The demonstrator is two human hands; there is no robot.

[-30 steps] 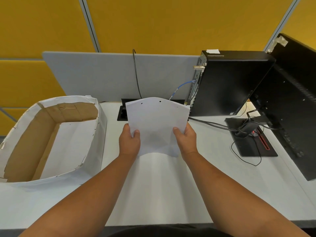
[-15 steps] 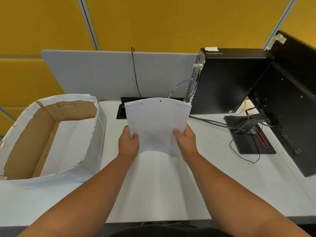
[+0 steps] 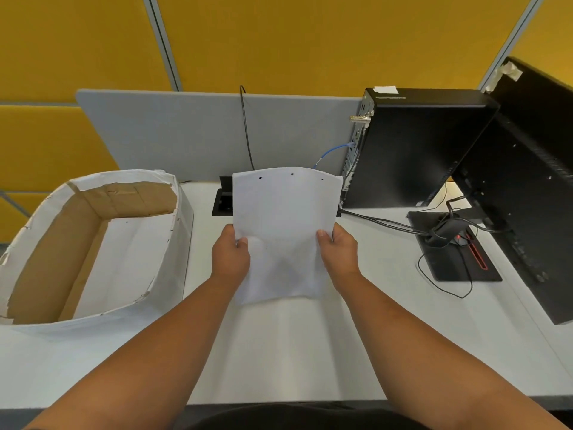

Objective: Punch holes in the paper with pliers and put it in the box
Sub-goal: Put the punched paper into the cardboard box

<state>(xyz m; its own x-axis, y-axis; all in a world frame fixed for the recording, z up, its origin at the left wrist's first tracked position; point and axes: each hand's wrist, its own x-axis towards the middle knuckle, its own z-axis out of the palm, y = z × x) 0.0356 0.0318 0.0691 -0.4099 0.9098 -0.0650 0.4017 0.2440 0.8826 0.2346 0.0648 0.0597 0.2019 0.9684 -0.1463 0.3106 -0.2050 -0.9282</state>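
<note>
Above the desk [image 3: 279, 352], left hand [image 3: 231, 259] and right hand [image 3: 339, 256] pinch the paper [image 3: 283, 218], fingers clamped on its sides.

We note a white desk [image 3: 279, 352] running the width of the view. A grey divider panel [image 3: 186, 131] stands along its far edge, with yellow wall panels [image 3: 294, 41] behind. A thin black cable [image 3: 246, 125] hangs over the divider's top. A black cable hatch [image 3: 224, 198] is set into the desk at the foot of the divider. To the right a black computer tower [image 3: 418, 150] stands upright, a blue cable [image 3: 333, 152] plugged into its rear. Further right is a black monitor [image 3: 533, 181], seen from behind, on a flat black base [image 3: 449, 252]. Dark cables [image 3: 378, 223] run from the tower toward the base.
</note>
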